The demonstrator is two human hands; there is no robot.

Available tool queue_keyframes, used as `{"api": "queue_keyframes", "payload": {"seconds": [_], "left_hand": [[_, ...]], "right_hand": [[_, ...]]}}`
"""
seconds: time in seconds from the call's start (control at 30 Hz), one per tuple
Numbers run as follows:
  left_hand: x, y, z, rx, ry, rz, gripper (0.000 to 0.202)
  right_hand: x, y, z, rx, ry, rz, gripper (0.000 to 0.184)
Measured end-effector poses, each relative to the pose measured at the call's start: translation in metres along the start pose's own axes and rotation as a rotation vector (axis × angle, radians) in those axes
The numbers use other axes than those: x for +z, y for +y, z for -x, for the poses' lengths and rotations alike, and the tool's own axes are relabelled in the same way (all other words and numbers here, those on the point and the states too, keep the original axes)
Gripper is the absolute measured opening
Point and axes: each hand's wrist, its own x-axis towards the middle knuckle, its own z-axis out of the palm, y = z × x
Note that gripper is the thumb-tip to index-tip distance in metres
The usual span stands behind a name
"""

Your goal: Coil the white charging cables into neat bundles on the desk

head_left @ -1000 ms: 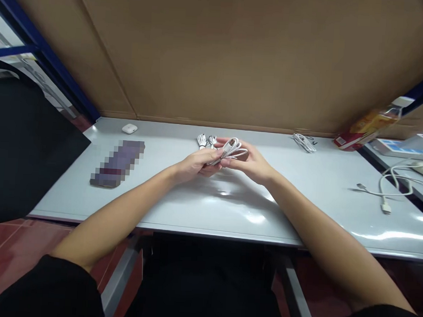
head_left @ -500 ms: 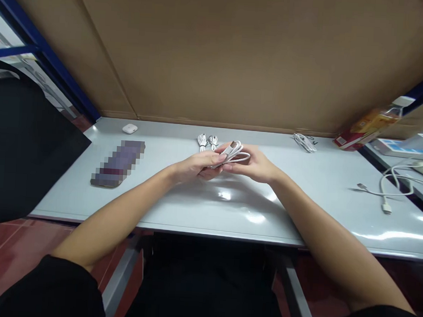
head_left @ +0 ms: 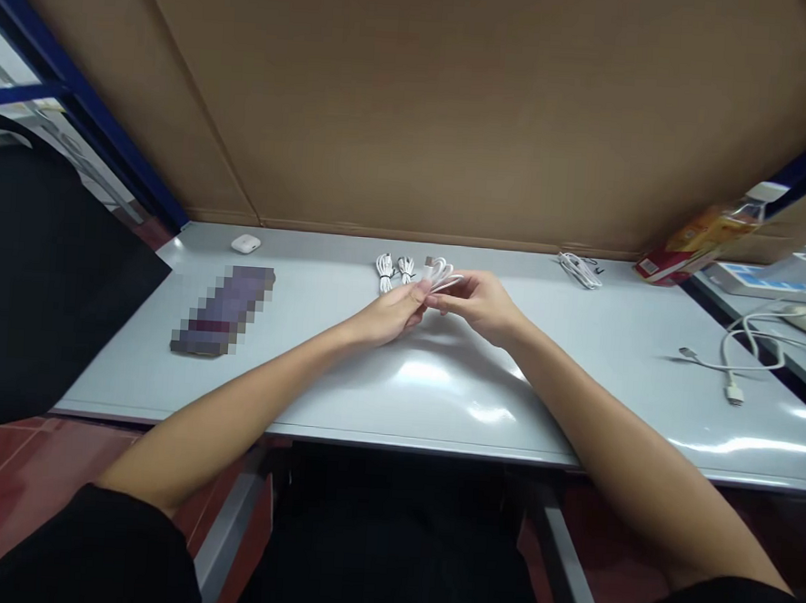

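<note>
Between my hands, above the middle of the table, is a white USB cable folded into a looped bundle, its plug pointing up and away. My left hand pinches the bundle near the plug with thumb and fingers. From the other side my right hand grips the loops, its fingertips partly hidden behind the cable. Just beyond my left hand lie two coiled white cables, one tied bundle beside another bundle, each with a dark tie round it.
Farther right at the back lies another coiled cable. A loose white cable trails off the right side near a drink bottle. On the left are a blurred-out flat object and a small white case. A brown panel stands behind.
Both hands have shifted slightly away from me with the cable. My left hand has turned and moved a little right, and the bundle is held more upright.
</note>
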Motion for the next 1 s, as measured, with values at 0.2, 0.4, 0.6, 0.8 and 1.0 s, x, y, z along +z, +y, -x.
{"api": "queue_keyframes", "payload": {"seconds": [0.2, 0.4, 0.6, 0.8, 1.0], "left_hand": [[0.004, 0.002, 0.001, -0.034, 0.014, 0.067, 0.057], [0.006, -0.005, -0.001, -0.009, 0.002, 0.142, 0.059], [0.005, -0.006, -0.001, -0.014, 0.082, 0.098, 0.046], [-0.003, -0.009, -0.005, 0.041, 0.083, 0.055, 0.037], [0.001, -0.001, -0.003, 0.022, 0.056, 0.347, 0.024]], "right_hand": [[0.005, 0.008, -0.002, 0.054, 0.097, -0.059, 0.037], [0.008, 0.003, -0.001, -0.026, 0.190, 0.052, 0.042], [0.007, -0.001, 0.001, -0.035, 0.216, 0.220, 0.043], [0.004, -0.003, 0.002, -0.051, 0.118, 0.280, 0.038], [0.000, -0.006, 0.000, -0.048, 0.126, 0.215, 0.039]]}}
